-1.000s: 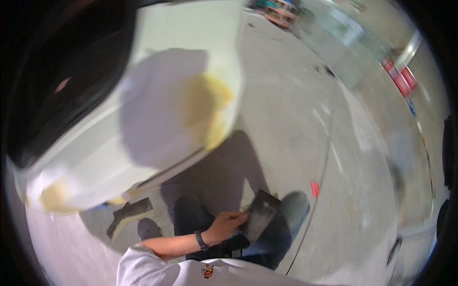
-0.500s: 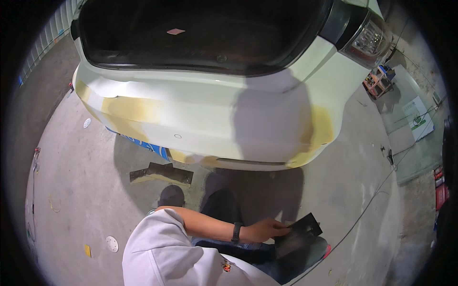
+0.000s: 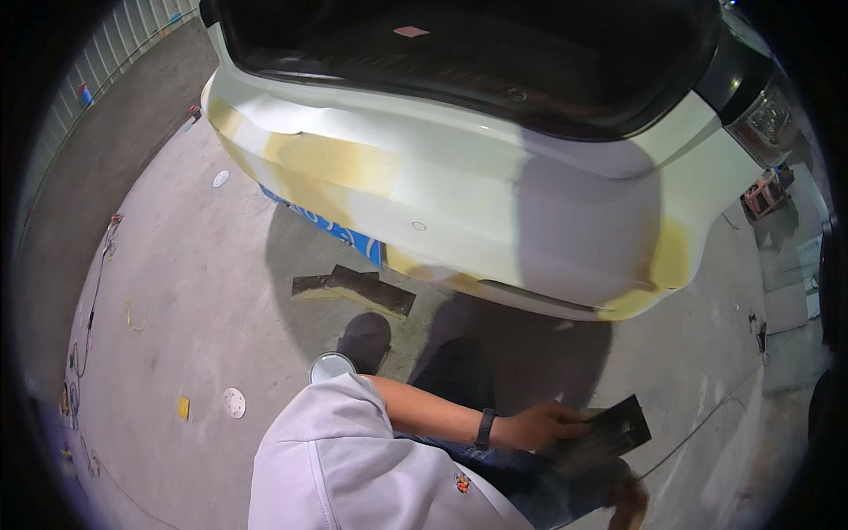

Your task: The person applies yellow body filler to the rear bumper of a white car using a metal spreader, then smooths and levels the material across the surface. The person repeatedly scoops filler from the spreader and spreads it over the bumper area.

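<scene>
My left hand [image 3: 541, 427], with a dark band on its wrist, reaches across my lap. Its fingers and thumb are closed on the near left edge of a flat black rectangular plate [image 3: 617, 426], which tilts above my thigh. Low in the picture, beyond my knee, my right hand [image 3: 631, 505] shows only in part; it is smeared by motion, so its fingers cannot be read. In front of me stands the white rear bumper [image 3: 459, 199] of a car, with yellowish filler patches [image 3: 331, 163] on its left side and at its right corner.
Dark flat strips [image 3: 353, 290] lie on the concrete below a blue licence plate [image 3: 327, 231]. A round can [image 3: 332, 366] stands by my left elbow. To the left lie a white disc [image 3: 234, 403] and a yellow piece [image 3: 183, 407]. A cable [image 3: 698, 433] crosses the floor at right.
The view has swung, so the car and floor things sit further right and mostly higher. My left hand still holds the black plate. My right hand has come into sight at the lower edge.
</scene>
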`<state>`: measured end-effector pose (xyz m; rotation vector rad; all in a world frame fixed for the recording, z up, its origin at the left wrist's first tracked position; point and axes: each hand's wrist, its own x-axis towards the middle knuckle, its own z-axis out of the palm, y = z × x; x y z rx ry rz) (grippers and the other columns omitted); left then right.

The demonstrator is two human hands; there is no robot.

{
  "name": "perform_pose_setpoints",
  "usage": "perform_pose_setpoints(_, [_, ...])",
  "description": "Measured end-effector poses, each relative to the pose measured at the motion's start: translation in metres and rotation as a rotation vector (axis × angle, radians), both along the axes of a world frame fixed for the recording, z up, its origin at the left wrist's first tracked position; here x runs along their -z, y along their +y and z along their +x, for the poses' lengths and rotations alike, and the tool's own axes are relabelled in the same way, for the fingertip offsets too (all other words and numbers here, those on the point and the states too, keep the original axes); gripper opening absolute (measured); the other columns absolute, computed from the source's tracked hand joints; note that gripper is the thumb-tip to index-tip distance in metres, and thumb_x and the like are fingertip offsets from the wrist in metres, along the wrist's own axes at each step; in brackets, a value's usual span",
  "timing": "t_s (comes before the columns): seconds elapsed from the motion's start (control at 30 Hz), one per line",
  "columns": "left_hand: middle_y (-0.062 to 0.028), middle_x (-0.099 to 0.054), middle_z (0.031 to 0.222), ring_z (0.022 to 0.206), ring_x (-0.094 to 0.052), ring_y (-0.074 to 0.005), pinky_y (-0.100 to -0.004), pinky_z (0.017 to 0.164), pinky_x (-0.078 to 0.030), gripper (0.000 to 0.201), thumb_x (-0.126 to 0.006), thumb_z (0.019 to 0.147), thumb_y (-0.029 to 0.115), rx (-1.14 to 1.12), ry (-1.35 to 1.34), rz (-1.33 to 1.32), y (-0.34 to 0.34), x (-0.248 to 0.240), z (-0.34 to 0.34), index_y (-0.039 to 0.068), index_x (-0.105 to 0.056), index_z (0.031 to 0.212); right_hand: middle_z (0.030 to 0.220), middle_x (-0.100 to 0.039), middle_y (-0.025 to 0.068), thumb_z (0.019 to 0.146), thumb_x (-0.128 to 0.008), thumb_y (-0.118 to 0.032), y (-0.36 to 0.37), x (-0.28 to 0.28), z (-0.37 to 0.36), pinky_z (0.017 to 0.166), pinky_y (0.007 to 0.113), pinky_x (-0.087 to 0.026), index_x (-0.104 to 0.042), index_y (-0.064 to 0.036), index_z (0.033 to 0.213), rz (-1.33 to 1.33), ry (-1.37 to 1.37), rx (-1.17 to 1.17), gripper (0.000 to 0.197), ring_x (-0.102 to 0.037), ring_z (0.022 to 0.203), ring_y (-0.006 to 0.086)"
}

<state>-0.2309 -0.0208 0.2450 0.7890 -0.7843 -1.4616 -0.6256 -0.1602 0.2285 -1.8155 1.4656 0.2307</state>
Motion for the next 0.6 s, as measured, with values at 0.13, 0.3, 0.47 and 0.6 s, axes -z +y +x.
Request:
perform_pose_setpoints(0.13, [-0.0066, -0.072, 0.094, 0.083, -0.058, -0.0069, -0.0264, 0.076, -0.05, 0.033, -0.058, 0.103, 0.024, 0.003, -0.086, -0.02, 0.006, -0.006, 0.0, 0.0, -0.067, 0.123, 0.136, -0.055, 0.0186, 0.101, -0.053, -0.032, 0.043, -0.044, 0.13, 0.096, 0.044, -0.052, -0.045, -0.0024, 0.141, 0.188, -1.134, 0.47, 0.05, -0.06, 0.117, 0.0309])
perform_pose_setpoints(0.3, [-0.0061, -0.071, 0.09, 0.083, -0.059, -0.0083, -0.0266, 0.078, -0.049, 0.03, -0.06, 0.101, 0.023, -0.077, -0.196, -0.027, 0.015, -0.012, 0.001, -0.001, -0.069, 0.116, 0.128, -0.059, 0.0193, 0.101, -0.05, -0.028, 0.058, -0.03, 0.177, 0.096, 0.047, -0.053, -0.049, 0.0006, 0.137, -0.104, -0.889, 0.265, 0.046, -0.061, 0.113, 0.0324])
perform_pose_setpoints(0.47, [-0.0074, -0.067, 0.097, 0.086, -0.06, -0.0114, -0.0275, 0.08, -0.049, 0.03, -0.057, 0.103, 0.024, -0.207, -0.258, -0.195, 0.011, -0.004, -0.005, -0.002, -0.066, 0.115, 0.123, -0.063, 0.0158, 0.096, -0.057, -0.027, 0.024, -0.019, 0.166, 0.093, 0.041, -0.053, -0.056, -0.0008, 0.13, 0.18, -1.18, 0.628, 0.043, -0.062, 0.111, 0.033])
perform_pose_setpoints(0.6, [-0.0073, -0.065, 0.102, 0.092, -0.061, -0.0135, -0.0286, 0.082, -0.049, 0.032, -0.052, 0.105, 0.027, -0.06, 0.002, 0.248, 0.0, 0.007, -0.005, 0.001, -0.06, 0.123, 0.096, -0.06, 0.0012, 0.099, -0.053, -0.024, -0.007, -0.037, 0.177, 0.068, 0.025, -0.045, -0.056, 0.0005, 0.13, 0.054, -1.215, 0.748, 0.04, -0.057, 0.085, 0.0137])
